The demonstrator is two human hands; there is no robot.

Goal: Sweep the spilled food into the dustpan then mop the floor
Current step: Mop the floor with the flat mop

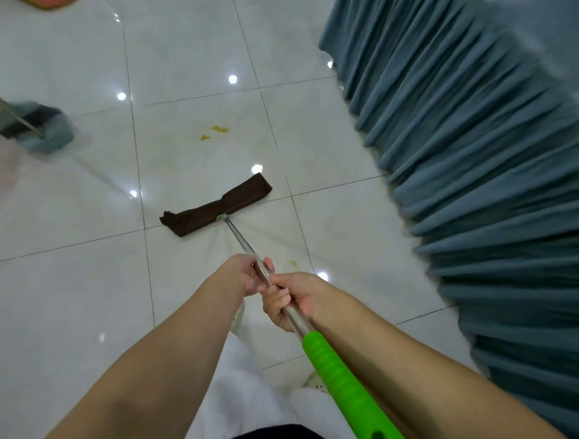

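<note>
I hold a mop with both hands. Its flat head, wrapped in a brown cloth [219, 204], lies on the white tiled floor [78, 282]. A metal pole [239, 236] runs from the head back to a green grip [341, 382]. My left hand [247, 274] is closed on the pole further forward, my right hand [289, 300] just behind it, above the green grip. Yellow food stains [216, 131] mark the tile beyond the mop head. A smaller yellow spot [293, 262] sits right of my hands.
A pleated blue-grey curtain [470, 156] hangs along the right side down to the floor. At the left edge stands a blurred teal dustpan with a dark broom [37, 128]. An orange object [47, 3] shows at the top left. My white trousers [244, 376] are below.
</note>
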